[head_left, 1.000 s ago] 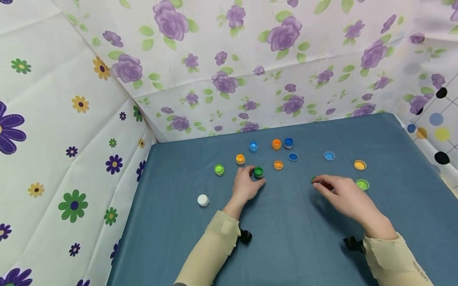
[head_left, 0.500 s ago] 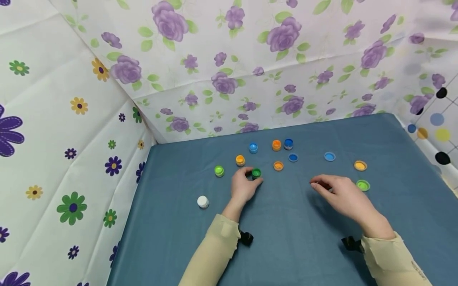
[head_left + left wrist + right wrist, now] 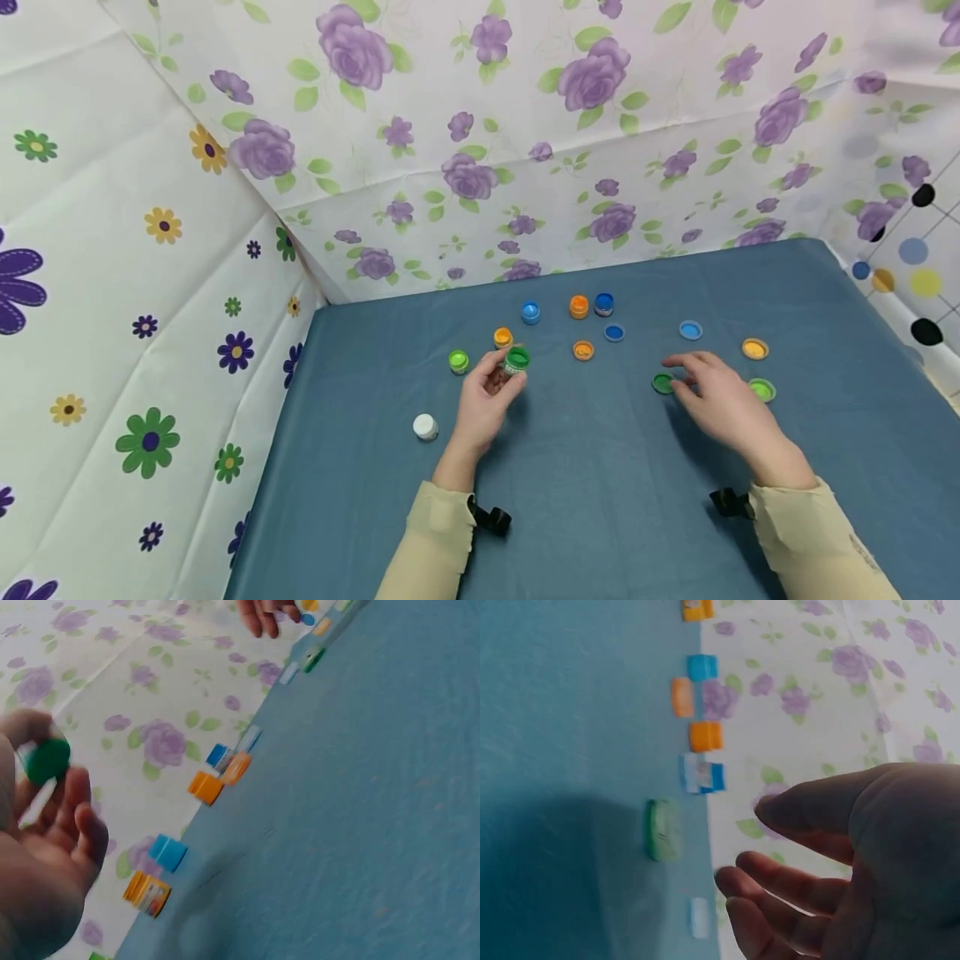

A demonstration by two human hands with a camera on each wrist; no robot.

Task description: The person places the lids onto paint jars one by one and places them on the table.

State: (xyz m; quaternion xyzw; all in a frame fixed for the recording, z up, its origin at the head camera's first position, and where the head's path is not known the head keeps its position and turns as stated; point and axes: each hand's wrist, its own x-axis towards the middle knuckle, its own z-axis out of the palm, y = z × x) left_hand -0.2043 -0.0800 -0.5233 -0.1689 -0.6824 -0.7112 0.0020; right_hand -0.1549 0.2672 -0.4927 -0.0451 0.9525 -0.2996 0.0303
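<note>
My left hand [image 3: 480,410] pinches a small dark green paint jar [image 3: 516,361] between thumb and fingers, its open mouth showing green paint. In the left wrist view that jar [image 3: 49,760] appears in the fingers, above the table. My right hand [image 3: 714,402] has loosely extended fingers and holds nothing. Just left of its fingertips the dark green lid [image 3: 662,383] lies on the table. The right wrist view shows this lid [image 3: 662,829] apart from the fingers. Closest to the right hand's other side is a light green lid [image 3: 762,390].
Uncapped jars stand farther back: light green [image 3: 458,362], yellow [image 3: 502,337], light blue [image 3: 530,312], orange [image 3: 578,307] and dark blue [image 3: 603,304]. Several lids, including an orange lid [image 3: 582,350] and a yellow lid [image 3: 754,348], lie rightward. A white-topped jar [image 3: 425,427] stands left on the blue tablecloth [image 3: 600,517].
My left hand has lifted the green jar and drawn it leftward, toward me. My right hand has let go of the dark green lid, its fingers now spread apart and shifted slightly right.
</note>
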